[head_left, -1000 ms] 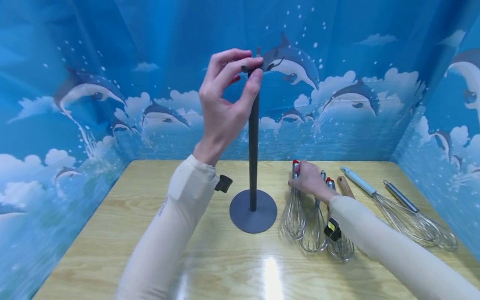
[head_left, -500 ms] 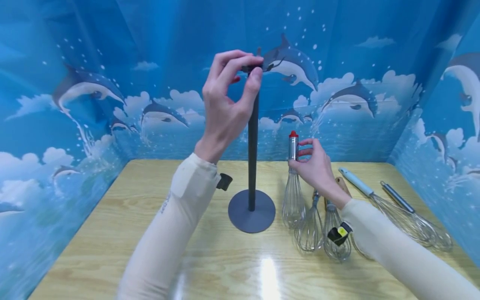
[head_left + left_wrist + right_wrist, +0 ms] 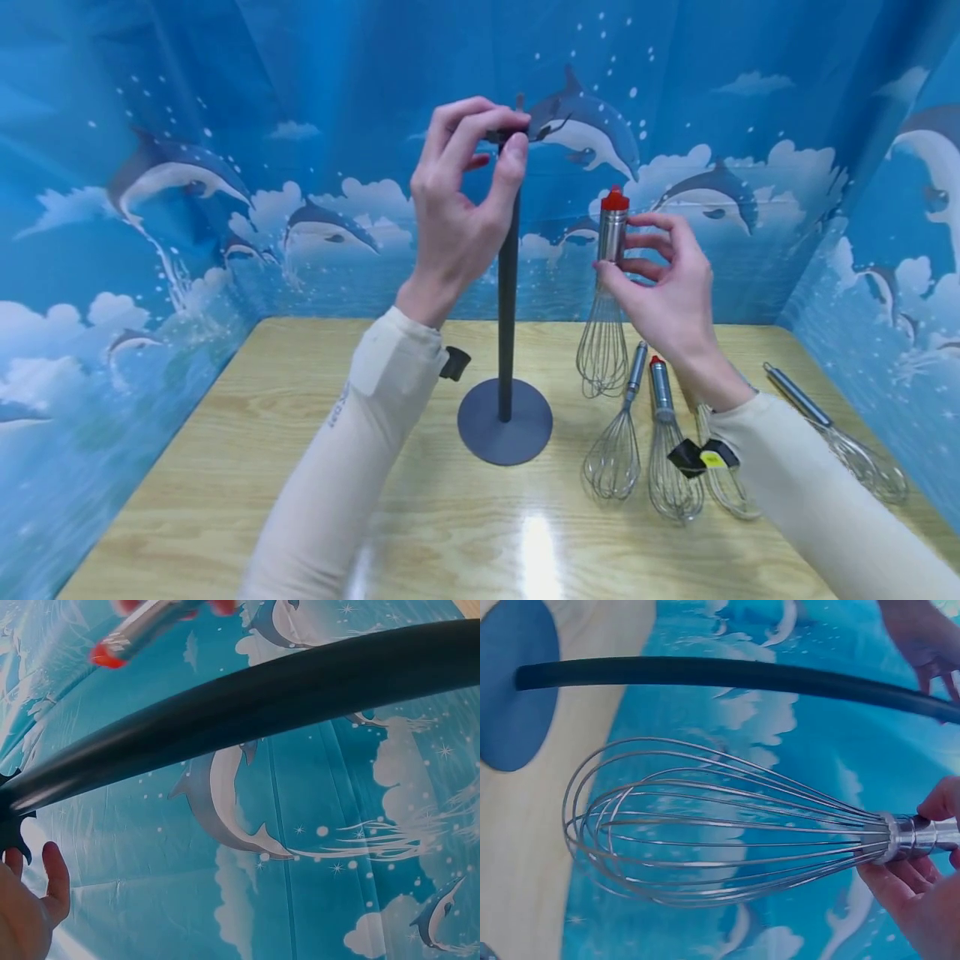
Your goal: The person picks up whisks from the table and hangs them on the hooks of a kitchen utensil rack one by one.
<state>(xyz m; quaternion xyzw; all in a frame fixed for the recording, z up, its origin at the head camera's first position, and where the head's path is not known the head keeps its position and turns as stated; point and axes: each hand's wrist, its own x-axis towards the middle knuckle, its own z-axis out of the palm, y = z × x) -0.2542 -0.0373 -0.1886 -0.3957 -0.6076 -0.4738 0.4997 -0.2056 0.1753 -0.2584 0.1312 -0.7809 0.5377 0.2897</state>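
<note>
Dolphin-print blue backdrop on three sides, wood table (image 3: pixel 225 467) below. Head view: my left hand (image 3: pixel 457 208) pinches the top of the stand (image 3: pixel 507 275), thumb and fingertips closed on its hooked tip; pole upright, round base sitting mid-table. My right hand (image 3: pixel 667 292) holds a whisk (image 3: pixel 606 317) in the air just right of the pole, thumb and fingers pinching the steel handle below the red cap, wires hanging down clear of the table. Three more whisks (image 3: pixel 660 442) lie flat near my right wrist, a fourth (image 3: pixel 832 433) further right.

Left wrist view: pole (image 3: pixel 247 712) runs across the frame, hooked tip at the left edge by my palm (image 3: pixel 26 915); fingers mostly out of view, so I cannot tell the grip here. Red-capped handle (image 3: pixel 139 634) shows at top.

Right wrist view: whisk (image 3: pixel 727 832) horizontal in frame, my fingertips (image 3: pixel 937 806) clamped on the handle at right. Pole (image 3: pixel 727 675) passes just above the wires, not touching; base (image 3: pixel 517 682) at top left.
</note>
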